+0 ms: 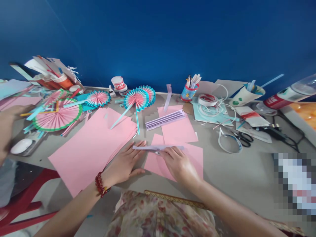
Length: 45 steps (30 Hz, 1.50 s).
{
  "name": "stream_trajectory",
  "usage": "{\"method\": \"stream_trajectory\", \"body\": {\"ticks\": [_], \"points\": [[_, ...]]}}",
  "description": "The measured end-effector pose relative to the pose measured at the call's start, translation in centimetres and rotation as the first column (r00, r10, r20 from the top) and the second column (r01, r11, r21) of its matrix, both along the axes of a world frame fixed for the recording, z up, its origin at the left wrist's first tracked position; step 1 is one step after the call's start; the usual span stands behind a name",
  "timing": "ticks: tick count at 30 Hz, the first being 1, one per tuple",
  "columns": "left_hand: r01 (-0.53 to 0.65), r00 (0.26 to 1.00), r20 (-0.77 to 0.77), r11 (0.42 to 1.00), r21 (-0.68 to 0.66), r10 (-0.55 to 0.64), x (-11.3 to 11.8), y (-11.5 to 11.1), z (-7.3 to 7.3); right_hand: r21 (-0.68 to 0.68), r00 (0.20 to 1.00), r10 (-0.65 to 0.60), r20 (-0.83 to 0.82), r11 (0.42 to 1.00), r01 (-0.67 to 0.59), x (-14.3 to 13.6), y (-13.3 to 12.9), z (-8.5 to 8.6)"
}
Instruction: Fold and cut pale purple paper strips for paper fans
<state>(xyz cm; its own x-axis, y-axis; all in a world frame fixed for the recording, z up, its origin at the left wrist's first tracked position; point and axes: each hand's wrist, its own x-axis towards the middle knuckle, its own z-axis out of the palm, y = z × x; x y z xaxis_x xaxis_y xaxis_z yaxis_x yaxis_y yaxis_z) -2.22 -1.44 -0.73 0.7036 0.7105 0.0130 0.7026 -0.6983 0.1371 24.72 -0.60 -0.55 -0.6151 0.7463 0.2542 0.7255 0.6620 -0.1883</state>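
A narrow folded strip of light purple paper (151, 147) lies across a pink sheet (195, 158) in front of me. My left hand (124, 163), with a red bead bracelet at the wrist, lies flat with fingers stretched out and thumb apart at the strip's left end. The fingers of my right hand (177, 161) are curled down and pressed together on the strip's right part. A small pale thing by the right fingertips is too small to make out. Beyond the strip, a pleated purple paper (165, 119) rests on another pink sheet (189, 130).
Pink sheets (91, 141) are stacked at left, beside pleated paper fans (135, 98). Glue jars (118, 84) and a pen cup (189, 90) stand by the blue wall. At right are a tape roll (229, 143), scissors (245, 138) and a bottle (278, 98). Another person's arm (8, 125) reaches in at far left.
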Motion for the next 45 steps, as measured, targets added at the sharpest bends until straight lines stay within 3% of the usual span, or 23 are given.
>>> {"method": "stream_trajectory", "body": {"ticks": [15, 29, 45], "points": [[0.005, 1.0, -0.029, 1.0, 0.01, -0.005, 0.0, 0.0, -0.1, -0.019, 1.0, 0.018, 0.002, 1.0, -0.018, -0.6, -0.1, -0.3], [-0.034, 0.998, 0.044, 0.999, 0.004, 0.033, -0.6, -0.3, 0.1, -0.032, 0.999, 0.029, 0.014, 0.999, -0.029, -0.8, 0.0, -0.3], [-0.049, 0.998, -0.033, 0.998, 0.031, 0.05, -1.1, -0.9, -0.5, -0.002, 0.999, 0.046, -0.018, 0.999, -0.046, -1.1, 0.0, -0.6]]}}
